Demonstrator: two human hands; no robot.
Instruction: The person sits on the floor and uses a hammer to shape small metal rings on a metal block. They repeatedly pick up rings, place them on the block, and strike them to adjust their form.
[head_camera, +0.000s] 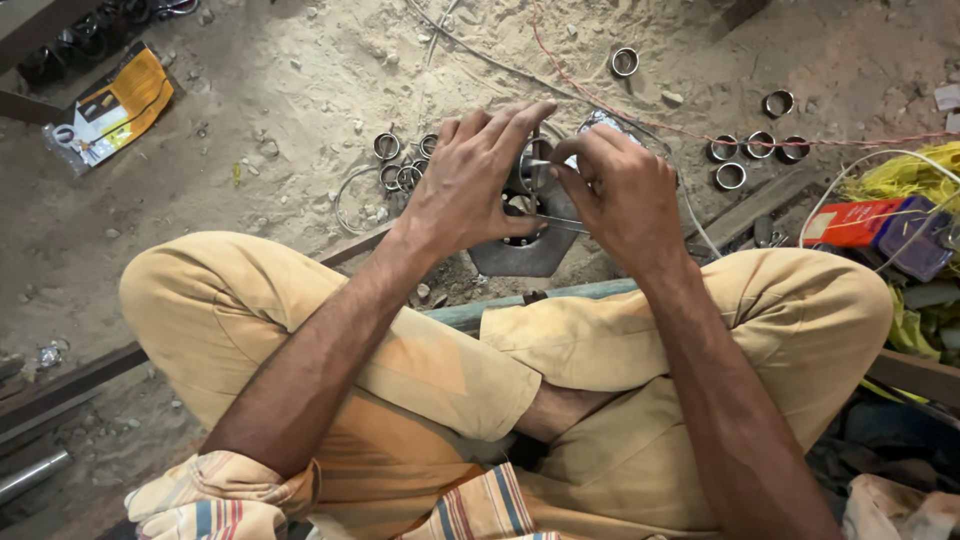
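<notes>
Sandy dirt floor (250, 230), scattered pebbles, perhaps daylight, soft shadows

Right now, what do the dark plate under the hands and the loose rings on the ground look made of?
Plate: probably steel, dull dark grey with no shine. Rings: likely bright metal, since their rims glint silver. Both hands cover the plate's middle.

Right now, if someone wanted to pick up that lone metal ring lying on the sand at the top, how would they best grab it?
The lone metal ring lies flat, hole upward, apart from the others. Likely best from straight above: pinch across its outer rim, or one fingertip inside the hole and one outside. The red wire runs just beside it, so approach from the far side.
</notes>
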